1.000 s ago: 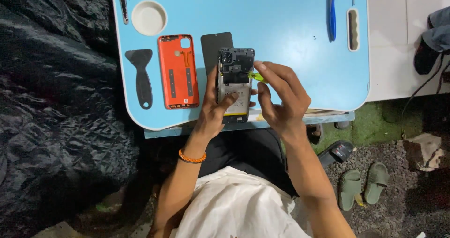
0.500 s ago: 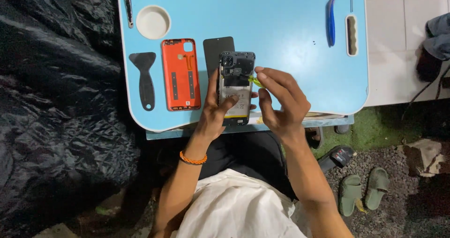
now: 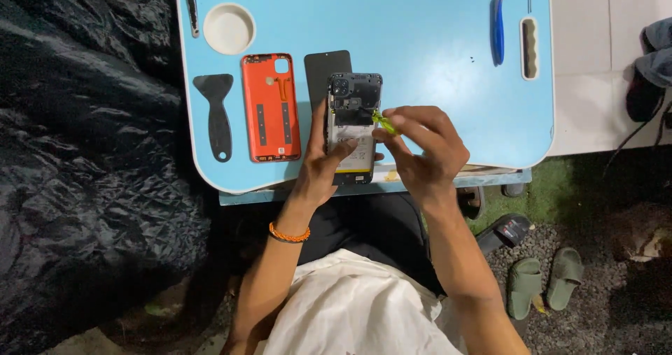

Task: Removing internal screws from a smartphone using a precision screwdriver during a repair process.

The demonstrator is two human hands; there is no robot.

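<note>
Surface (image 3: 434,54): smooth light-blue plastic, faint sheen. Back cover (image 3: 271,107) at 9 o'clock of the opened phone (image 3: 353,128): orange plastic, matt inside face. Opened phone: dark matt plastic frame, pale label on the battery. Scraper (image 3: 218,114): black matt plastic. Round dish (image 3: 229,28): white, smooth. Sheeting (image 3: 84,159) at far 9 o'clock: black, crinkled, glossy.
</note>
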